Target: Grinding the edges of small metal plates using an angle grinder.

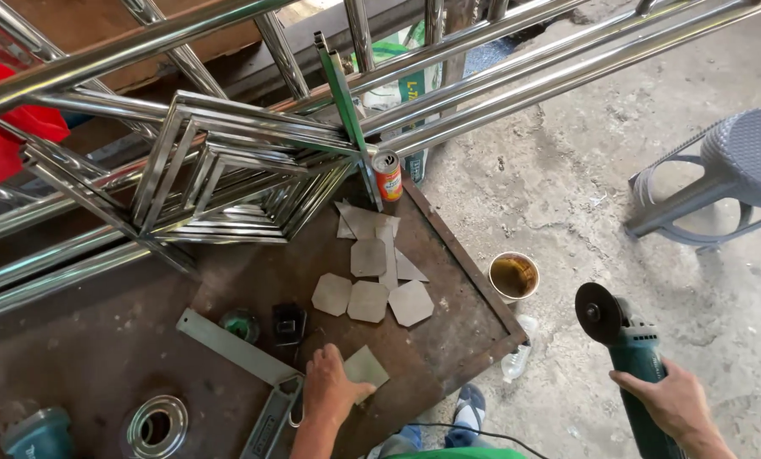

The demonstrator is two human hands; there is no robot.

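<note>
My left hand (328, 382) rests on a rusty brown steel workbench (448, 327), its fingers pinching a small flat metal plate (368, 367). Several similar cut metal plates (370, 274) lie in a loose group just beyond it. My right hand (669, 399) grips the teal body of an angle grinder (627, 340), held out over the concrete floor to the right of the bench, its dark disc (597, 313) pointing away from me.
Shiny steel tubes and square frames (219, 183) cover the bench's far side. A drink can (388, 175), a metal square (236, 347), a round steel flange (156, 426) and another teal tool (33, 432) lie about. A cup (514, 275) and a grey stool (729, 170) stand on the floor.
</note>
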